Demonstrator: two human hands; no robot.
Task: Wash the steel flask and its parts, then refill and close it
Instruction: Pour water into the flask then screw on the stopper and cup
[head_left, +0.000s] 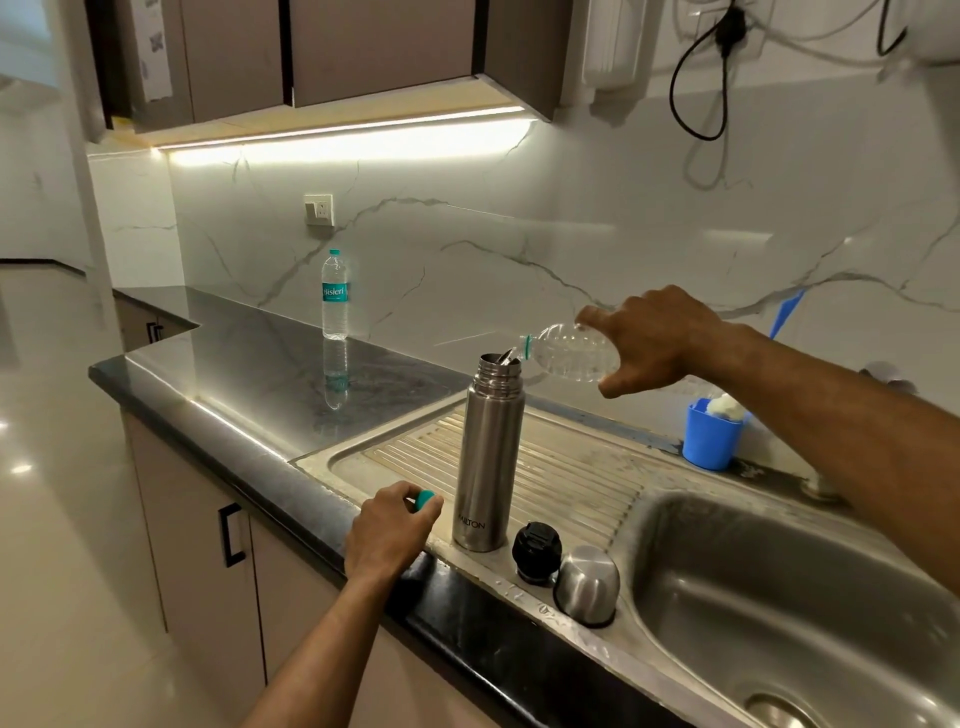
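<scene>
The refilling step is in hand: a plastic bottle (571, 353), gripped in the curled fingers of the right hand (654, 340), is tipped over the steel flask (488, 457) just beyond its fingertips. A teal cap (426, 500) is pinched by the left hand (389, 530). Next, the black stopper (536, 551) and steel cup (587, 584) must be fitted.

A bright light strip (343, 132) under the wall cabinets (311, 52) gives warm-white light that washes out the marble wall (519, 234) just below it and glares off the dark tabletop (260, 374) and the floor (31, 441). Wide-angle distortion bends the edges; the upper right corner is smeared and soft.
</scene>
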